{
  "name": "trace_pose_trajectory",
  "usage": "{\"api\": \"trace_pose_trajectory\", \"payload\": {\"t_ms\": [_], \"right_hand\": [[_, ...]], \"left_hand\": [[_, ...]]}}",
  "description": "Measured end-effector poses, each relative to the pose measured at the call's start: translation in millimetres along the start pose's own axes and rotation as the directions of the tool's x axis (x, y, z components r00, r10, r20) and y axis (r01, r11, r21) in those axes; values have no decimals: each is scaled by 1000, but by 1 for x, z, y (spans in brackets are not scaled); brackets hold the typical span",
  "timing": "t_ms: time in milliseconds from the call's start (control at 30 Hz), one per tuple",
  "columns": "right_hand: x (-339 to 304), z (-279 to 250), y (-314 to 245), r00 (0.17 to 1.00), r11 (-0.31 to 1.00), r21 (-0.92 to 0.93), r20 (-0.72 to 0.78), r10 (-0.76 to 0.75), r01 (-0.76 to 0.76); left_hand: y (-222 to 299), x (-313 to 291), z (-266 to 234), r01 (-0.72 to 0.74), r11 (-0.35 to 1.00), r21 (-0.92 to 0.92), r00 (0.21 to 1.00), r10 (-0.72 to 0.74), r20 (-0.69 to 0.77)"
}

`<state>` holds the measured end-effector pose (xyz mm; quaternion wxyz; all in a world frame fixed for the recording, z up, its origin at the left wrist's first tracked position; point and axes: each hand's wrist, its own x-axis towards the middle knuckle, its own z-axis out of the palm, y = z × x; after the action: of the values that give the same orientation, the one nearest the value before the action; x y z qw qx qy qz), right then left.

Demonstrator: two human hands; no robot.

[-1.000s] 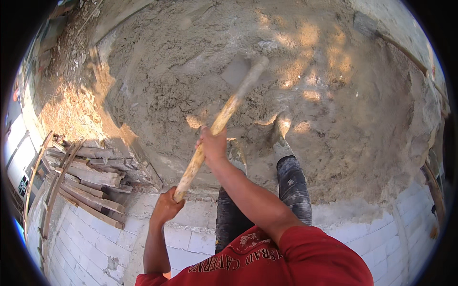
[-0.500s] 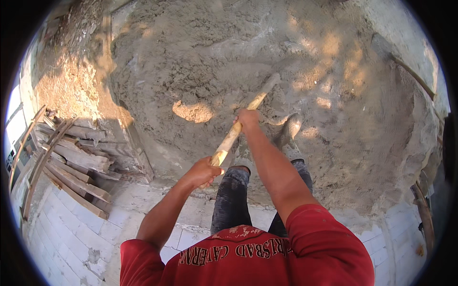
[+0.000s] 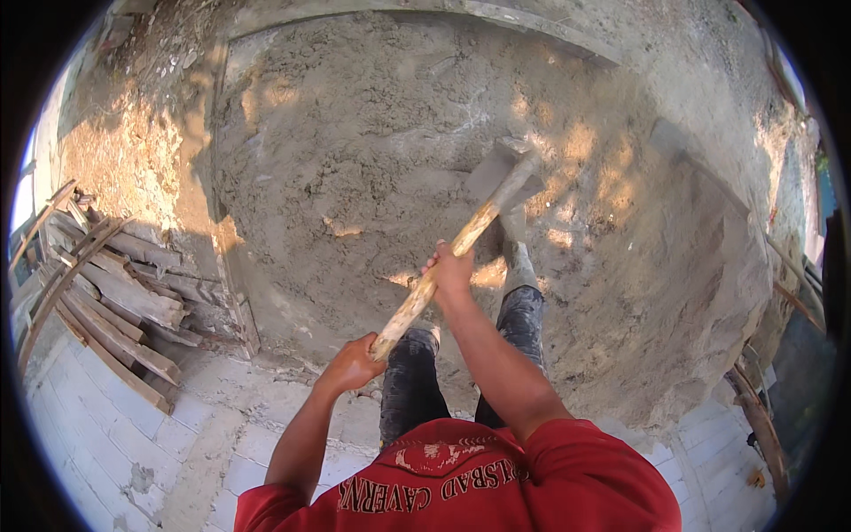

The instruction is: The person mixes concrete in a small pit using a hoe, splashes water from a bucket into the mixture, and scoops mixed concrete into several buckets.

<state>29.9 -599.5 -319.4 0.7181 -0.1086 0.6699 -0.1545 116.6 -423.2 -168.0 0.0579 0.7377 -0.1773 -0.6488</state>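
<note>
A hoe with a pale wooden handle slants across in front of me. Its wide grey blade is up over the wet mortar, near my right foot; I cannot tell whether it touches. My left hand is closed around the handle's near end. Farther up the handle, my right hand wraps round it at about its middle. Lumpy grey mortar spreads around the blade and beyond my feet.
Old wooden planks lie piled at the left. A long board edges the mortar at the far side. Pale blocks or tiles form the near ground. My legs stand at the mortar's near edge.
Both hands have moved the hoe; its blade now shows raised over the mortar, where earlier it was hidden. The view has shifted, showing more of the far board.
</note>
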Motion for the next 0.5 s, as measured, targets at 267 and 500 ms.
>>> {"api": "trace_pose_trajectory", "payload": {"t_ms": [267, 500], "right_hand": [[288, -98, -216, 973, 738, -670, -212, -93, -75], [171, 112, -97, 965, 929, -298, 69, 252, -221]], "left_hand": [[210, 241, 79, 0, 750, -661, 965, 173, 196], [133, 101, -97, 118, 952, -281, 982, -154, -108]]}}
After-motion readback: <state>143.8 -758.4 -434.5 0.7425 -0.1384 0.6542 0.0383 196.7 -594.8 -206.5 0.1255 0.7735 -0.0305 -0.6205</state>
